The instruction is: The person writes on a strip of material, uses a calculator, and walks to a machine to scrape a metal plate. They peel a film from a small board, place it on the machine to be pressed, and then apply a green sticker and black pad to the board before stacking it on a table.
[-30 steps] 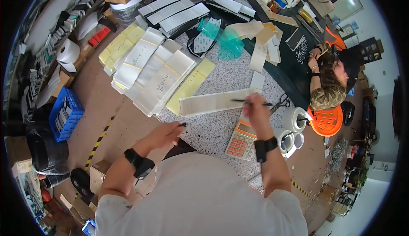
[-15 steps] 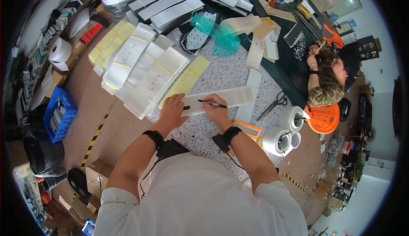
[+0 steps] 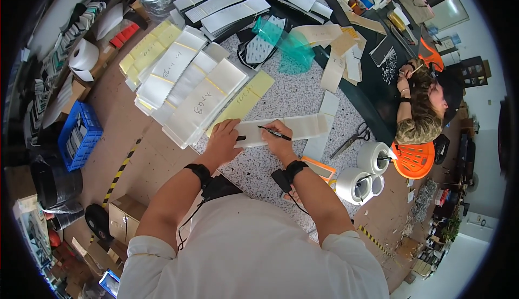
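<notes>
A long whitish strip stack (image 3: 305, 127) lies across the speckled table. My right hand (image 3: 279, 142) is closed around a black marker (image 3: 274, 132), its tip at the strip's surface. My left hand (image 3: 221, 141) presses on the strip's left end, and a black marker cap (image 3: 241, 137) juts out between its thumb and fingers. Just beyond the left hand is a yellow written-on sheet (image 3: 246, 99), beside banded white stacks (image 3: 203, 96) with handwriting on top. Under the strip's right end passes another pale strip (image 3: 323, 121).
Scissors (image 3: 351, 140) and white tape rolls (image 3: 354, 185) stand to the right, near an orange-framed box (image 3: 320, 168). Translucent green film (image 3: 286, 45) lies farther back. Across the dark mat (image 3: 373, 104), a co-worker (image 3: 419, 110) bends over small scraps. A blue crate (image 3: 81, 137) sits on the floor at left.
The whole view has shifted slightly, with the table things now lying a little farther right. Both hands keep their places on the strip; the marker remains in my right hand.
</notes>
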The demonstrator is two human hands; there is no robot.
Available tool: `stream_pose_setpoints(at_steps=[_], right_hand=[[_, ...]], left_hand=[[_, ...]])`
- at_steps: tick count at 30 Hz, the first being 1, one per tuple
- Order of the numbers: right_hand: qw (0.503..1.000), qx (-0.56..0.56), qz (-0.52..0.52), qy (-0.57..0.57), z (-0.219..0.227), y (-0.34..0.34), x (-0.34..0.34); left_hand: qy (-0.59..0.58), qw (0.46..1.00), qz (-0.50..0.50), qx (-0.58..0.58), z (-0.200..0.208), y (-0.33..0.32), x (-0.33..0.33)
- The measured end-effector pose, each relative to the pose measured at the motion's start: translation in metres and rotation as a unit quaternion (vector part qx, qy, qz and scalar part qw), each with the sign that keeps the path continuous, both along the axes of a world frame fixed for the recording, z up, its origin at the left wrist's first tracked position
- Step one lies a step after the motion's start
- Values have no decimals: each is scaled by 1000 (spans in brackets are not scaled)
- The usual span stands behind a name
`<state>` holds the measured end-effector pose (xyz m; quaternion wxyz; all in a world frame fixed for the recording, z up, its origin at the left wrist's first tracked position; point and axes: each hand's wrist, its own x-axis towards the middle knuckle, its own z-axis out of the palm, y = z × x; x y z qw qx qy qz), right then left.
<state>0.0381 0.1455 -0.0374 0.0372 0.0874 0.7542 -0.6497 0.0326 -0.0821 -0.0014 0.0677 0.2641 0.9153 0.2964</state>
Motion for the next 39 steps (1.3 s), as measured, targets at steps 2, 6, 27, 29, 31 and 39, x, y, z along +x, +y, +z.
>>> stream_pose_setpoints(at_steps=[2, 6, 27, 29, 31, 39], right_hand=[[1000, -3, -1, -3, -1, 0, 0], [1000, 19, -6, 11, -5, 1, -1], [989, 116, -5, 92, 11, 10, -4], [991, 111, 25, 73, 10, 12, -3], [991, 109, 40, 65, 10, 12, -3], [992, 115, 1, 53, 20, 14, -3]], left_hand=[[-2, 1000, 3, 0, 0, -1, 1], [-5, 1000, 3, 2, -2, -1, 1], [-10, 1000, 2, -2, -1, 0, 0], [-8, 1000, 1, -2, -2, 0, 0], [-6, 1000, 1, 3, -3, 0, 0], [-5, 1000, 2, 3, -2, -1, 0]])
